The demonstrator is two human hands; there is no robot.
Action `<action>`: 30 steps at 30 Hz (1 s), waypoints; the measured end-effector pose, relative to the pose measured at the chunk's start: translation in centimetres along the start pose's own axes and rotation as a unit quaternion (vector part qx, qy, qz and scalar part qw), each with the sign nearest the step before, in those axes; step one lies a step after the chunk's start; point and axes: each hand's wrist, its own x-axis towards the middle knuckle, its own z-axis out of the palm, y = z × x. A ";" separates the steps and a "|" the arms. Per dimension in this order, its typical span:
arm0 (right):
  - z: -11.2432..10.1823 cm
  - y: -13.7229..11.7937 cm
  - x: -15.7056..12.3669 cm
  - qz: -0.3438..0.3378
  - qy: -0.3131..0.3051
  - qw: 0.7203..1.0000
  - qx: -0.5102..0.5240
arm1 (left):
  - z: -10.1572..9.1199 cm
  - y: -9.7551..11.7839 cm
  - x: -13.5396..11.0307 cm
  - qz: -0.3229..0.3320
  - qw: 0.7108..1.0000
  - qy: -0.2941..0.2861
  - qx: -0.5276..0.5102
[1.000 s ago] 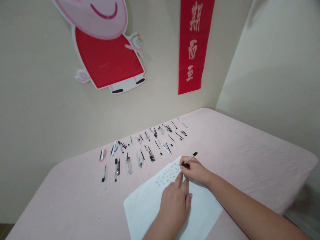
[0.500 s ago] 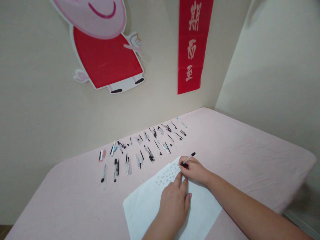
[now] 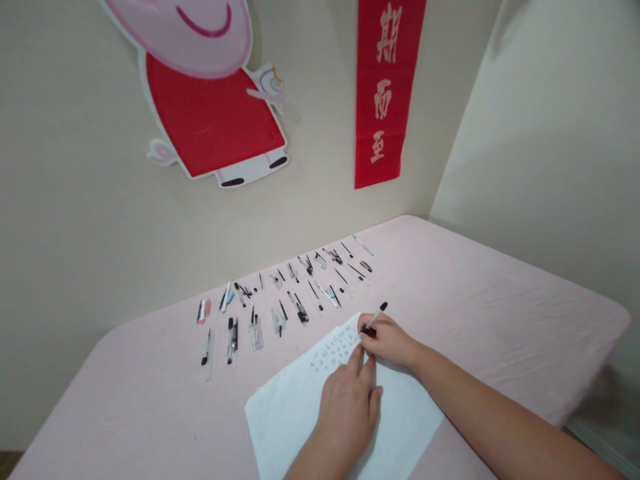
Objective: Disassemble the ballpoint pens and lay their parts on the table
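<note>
Between the fingers of my right hand (image 3: 387,340) is a pen (image 3: 376,316) with a clear barrel and a black end pointing up and to the right. Its tip meets the upper right of a white sheet of paper (image 3: 285,427), hidden behind my fingers. Rows of small dark handwriting (image 3: 335,350) cover the paper's upper part. My left hand (image 3: 347,403) lies flat on the sheet, fingers stretched out, just below the writing and close to my right hand.
Two rows of pens and pen parts, such as a capped pen (image 3: 231,340) and a pink-and-white one (image 3: 204,311), lie along the wall side of the pink-covered table (image 3: 125,400). A cartoon pig cutout (image 3: 215,120) and a red banner (image 3: 385,93) hang on the wall.
The pen's upper end has tipped slightly left in my right hand. My left hand and the paper stay where they were.
</note>
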 end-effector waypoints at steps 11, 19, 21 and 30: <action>0.2 1.2 0.9 0.032 0.061 0.987 0.142 | 0.1 -0.1 -0.2 -0.001 1.000 -0.004 -0.002; -0.2 0.7 0.8 0.049 0.066 0.982 0.168 | 0.0 -0.9 -0.1 0.029 0.996 0.042 -0.076; 0.0 0.7 0.7 0.058 0.070 0.976 0.197 | 0.1 -1.1 0.0 0.042 0.991 0.067 -0.106; -1.2 4.8 3.4 0.051 0.278 0.948 0.146 | 0.2 -1.7 0.4 0.020 0.977 0.104 -0.186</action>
